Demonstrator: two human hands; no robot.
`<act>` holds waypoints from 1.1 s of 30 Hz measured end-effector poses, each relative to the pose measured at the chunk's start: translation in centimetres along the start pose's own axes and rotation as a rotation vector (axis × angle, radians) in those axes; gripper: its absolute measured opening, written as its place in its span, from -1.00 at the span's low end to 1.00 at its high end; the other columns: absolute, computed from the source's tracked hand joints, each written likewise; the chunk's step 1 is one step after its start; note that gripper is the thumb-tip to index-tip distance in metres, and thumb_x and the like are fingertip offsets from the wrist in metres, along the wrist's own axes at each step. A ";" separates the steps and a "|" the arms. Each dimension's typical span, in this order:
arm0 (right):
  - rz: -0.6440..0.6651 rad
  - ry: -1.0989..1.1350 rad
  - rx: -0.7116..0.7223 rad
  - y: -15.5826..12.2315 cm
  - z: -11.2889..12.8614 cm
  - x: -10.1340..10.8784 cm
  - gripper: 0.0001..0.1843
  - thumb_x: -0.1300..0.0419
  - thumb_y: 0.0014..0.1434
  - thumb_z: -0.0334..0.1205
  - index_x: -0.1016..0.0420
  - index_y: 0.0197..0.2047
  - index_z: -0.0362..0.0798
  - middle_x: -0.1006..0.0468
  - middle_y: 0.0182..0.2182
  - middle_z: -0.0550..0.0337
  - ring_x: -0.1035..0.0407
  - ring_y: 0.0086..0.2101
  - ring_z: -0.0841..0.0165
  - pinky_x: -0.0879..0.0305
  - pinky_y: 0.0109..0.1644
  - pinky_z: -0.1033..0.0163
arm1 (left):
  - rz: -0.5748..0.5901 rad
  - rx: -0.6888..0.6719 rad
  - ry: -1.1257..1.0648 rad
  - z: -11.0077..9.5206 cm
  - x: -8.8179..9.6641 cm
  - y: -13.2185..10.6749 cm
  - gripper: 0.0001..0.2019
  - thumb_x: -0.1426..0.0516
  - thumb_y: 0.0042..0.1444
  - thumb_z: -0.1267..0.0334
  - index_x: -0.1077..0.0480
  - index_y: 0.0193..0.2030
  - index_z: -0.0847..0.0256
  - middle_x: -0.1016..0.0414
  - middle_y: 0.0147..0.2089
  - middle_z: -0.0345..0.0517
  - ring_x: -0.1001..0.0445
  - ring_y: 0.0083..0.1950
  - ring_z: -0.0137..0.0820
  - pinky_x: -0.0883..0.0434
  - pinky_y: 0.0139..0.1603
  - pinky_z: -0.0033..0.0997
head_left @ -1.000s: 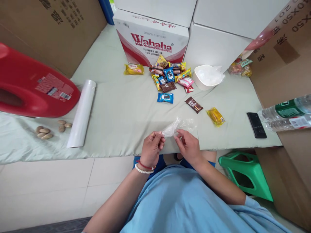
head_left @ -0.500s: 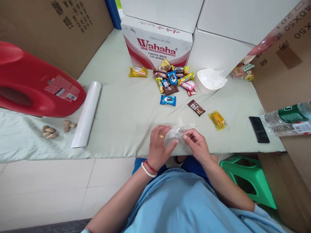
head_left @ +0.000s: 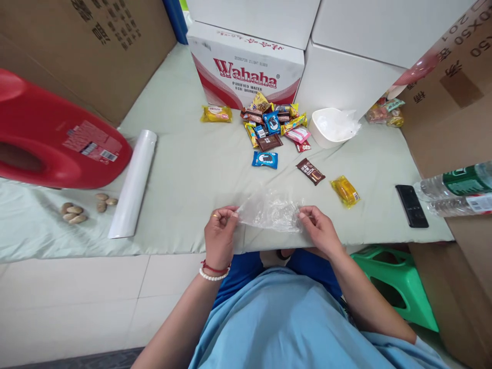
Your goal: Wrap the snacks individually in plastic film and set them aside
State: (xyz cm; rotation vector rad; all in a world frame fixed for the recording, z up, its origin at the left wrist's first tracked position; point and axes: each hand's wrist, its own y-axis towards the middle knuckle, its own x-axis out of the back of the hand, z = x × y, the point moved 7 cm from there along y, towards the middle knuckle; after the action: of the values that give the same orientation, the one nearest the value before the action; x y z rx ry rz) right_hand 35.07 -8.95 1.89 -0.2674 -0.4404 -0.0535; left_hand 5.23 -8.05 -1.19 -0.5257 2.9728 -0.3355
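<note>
A thin, crinkled clear plastic bag (head_left: 271, 211) is stretched between my two hands, just over the table's front edge. My left hand (head_left: 220, 230) pinches its left corner between thumb and fingers. At the opposite side, my right hand (head_left: 317, 226) grips the edge the same way. Beyond the bag lie a brown cocoa-labelled snack packet (head_left: 310, 171) and a yellow-wrapped snack (head_left: 345, 191), both apart from my hands. Farther back is a heap of small wrapped snacks (head_left: 271, 123), with a blue packet (head_left: 265, 160) in front of it.
A white bowl (head_left: 326, 134) holding clear plastic stands right of the heap. Leftward are a white roll (head_left: 132, 184), several brown nuts or stones (head_left: 73, 212) and a red jug (head_left: 57, 138). A black phone (head_left: 412, 206) and plastic bottles (head_left: 461, 182) lie right. Boxes (head_left: 246, 66) line the back.
My left hand has moved left and closed on the bag's corner; it was spread open beside it before. The crumpled bag is now pulled out wide. My right hand has shifted slightly right.
</note>
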 end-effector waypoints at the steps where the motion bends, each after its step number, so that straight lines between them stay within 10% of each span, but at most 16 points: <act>1: -0.019 0.031 -0.021 0.3 0.1 0.1 -0.50 -0.21 0.29 0.28 -0.55 -0.02 0.02 -0.67 -0.20 0.11 -0.44 -0.30 0.26 -0.36 -0.15 0.15 | 0.033 -0.017 -0.007 -0.4 -0.2 -0.2 -0.66 -0.38 0.02 0.03 -0.38 -0.28 0.15 -0.54 0.07 -0.02 -0.54 0.09 -0.26 -0.47 0.00 -0.36; 7: 0.109 0.170 -0.123 2.2 1.0 -2.4 -0.41 -0.44 0.02 0.24 -0.58 -0.04 -0.01 -0.59 -0.35 0.19 -0.41 -0.33 0.27 -0.32 -0.19 0.18 | 0.238 0.236 -0.196 -1.0 -2.1 -1.6 -0.50 -0.35 0.06 -0.22 -0.30 -0.39 0.16 -0.47 0.10 0.03 -0.45 0.32 -0.06 -0.56 -0.11 -0.33; 13: 0.164 0.202 0.017 1.8 3.3 -3.2 -0.61 -0.41 0.12 0.14 -0.62 -0.23 -0.02 -0.46 -0.45 0.27 -0.27 -0.39 0.36 -0.20 -0.26 0.23 | 0.275 0.410 0.028 -0.8 -4.8 -1.8 -0.35 -0.43 -0.12 -0.30 -0.32 -0.21 0.16 -0.45 -0.04 -0.08 -0.65 -0.20 -0.25 -0.46 -0.48 -0.45; 20: 0.135 0.192 0.151 1.4 4.4 -0.8 -0.62 -0.35 0.23 0.18 -0.65 -0.17 0.03 -0.61 -0.26 0.18 -0.41 -0.23 0.28 -0.32 -0.06 0.17 | 0.563 0.367 0.027 -1.0 -9.7 -2.2 -0.36 -0.49 -0.18 -0.13 -0.45 -0.08 0.25 -0.51 -0.38 -0.21 -0.35 -0.51 -0.51 -0.21 -0.53 -0.50; 33: -0.030 0.145 0.101 2.7 1.7 3.7 -0.61 -0.42 0.19 0.13 -0.65 -0.09 0.03 -0.59 -0.32 0.23 -0.41 -0.30 0.32 -0.32 -0.13 0.19 | 0.381 0.195 0.170 -2.6 -1.6 3.6 -0.55 -0.46 -0.25 -0.07 -0.54 -0.36 0.22 -0.47 -0.52 -0.21 -0.20 -0.56 -0.54 -0.13 -0.52 -0.48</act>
State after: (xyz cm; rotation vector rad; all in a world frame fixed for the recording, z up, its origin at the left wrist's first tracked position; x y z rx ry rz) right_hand 38.00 -5.92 4.26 -0.1565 -0.3023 -0.0790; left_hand 5.18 -3.68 0.57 0.0953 3.0605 -0.6468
